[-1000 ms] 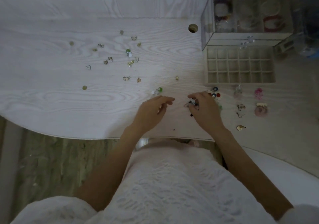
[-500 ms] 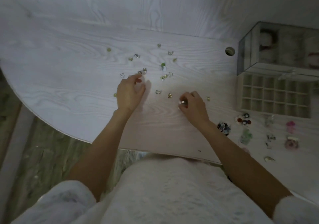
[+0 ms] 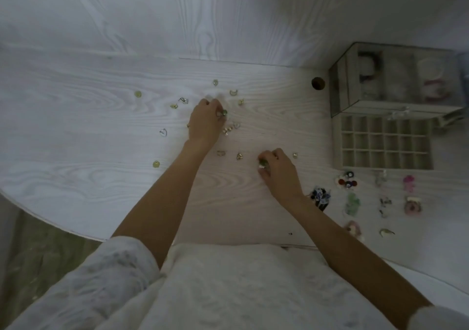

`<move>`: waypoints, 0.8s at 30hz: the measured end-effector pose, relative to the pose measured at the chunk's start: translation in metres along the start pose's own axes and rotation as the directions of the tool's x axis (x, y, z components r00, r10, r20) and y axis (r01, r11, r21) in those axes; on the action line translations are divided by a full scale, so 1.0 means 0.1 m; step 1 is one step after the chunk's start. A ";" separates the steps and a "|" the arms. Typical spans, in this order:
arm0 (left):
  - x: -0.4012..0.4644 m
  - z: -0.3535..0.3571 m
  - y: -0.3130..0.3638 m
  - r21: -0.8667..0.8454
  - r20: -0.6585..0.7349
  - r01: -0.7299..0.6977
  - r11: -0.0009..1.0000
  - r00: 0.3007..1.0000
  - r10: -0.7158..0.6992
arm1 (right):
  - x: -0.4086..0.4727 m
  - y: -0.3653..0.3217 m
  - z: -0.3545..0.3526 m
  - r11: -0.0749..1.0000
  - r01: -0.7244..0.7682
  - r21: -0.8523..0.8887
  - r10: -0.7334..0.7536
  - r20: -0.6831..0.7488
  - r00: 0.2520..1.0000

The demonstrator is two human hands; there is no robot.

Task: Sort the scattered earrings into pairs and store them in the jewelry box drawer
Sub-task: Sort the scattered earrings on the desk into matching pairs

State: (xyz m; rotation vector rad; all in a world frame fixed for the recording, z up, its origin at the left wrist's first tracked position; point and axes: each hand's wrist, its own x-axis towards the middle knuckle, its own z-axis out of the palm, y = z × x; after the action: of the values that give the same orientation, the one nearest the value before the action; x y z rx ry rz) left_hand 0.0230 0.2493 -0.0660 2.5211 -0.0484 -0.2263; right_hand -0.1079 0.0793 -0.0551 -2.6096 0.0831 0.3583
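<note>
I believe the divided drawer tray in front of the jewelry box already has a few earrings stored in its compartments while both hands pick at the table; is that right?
Not quite: in the head view the divided drawer tray shows only bare compartments, with no earrings stored yet. The rest holds: it sits in front of the jewelry box, and the left hand and right hand each pinch a small green earring on the table.

The person wears a pale, white fleecy garment — soft and textured across the lap — with sleeves (image 3: 119,266) pushed up past the elbows, leaving both forearms and hands bare.
</note>
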 end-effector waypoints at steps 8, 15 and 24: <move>-0.27 -0.19 0.04 -0.171 -0.047 -0.077 0.982 0.996 0.070 | -0.11 -0.02 -0.11 0.997 0.057 0.044 -0.053 -0.072 0.996; -1.11 -0.01 0.68 -0.343 0.053 -0.246 0.906 0.959 0.280 | -0.71 0.42 -0.64 0.988 0.043 0.150 -0.007 -0.230 0.973; -2.01 1.05 1.68 -0.313 0.398 -0.254 0.915 0.840 0.369 | -1.90 1.82 -0.96 0.910 -0.363 0.202 0.410 -0.289 0.865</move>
State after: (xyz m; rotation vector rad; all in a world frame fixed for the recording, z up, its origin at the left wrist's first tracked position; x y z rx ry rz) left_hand -0.1908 0.0698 -0.0236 2.1189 -0.5819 -0.6369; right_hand -0.2905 -0.1282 -0.0096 -2.4734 0.7311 0.0448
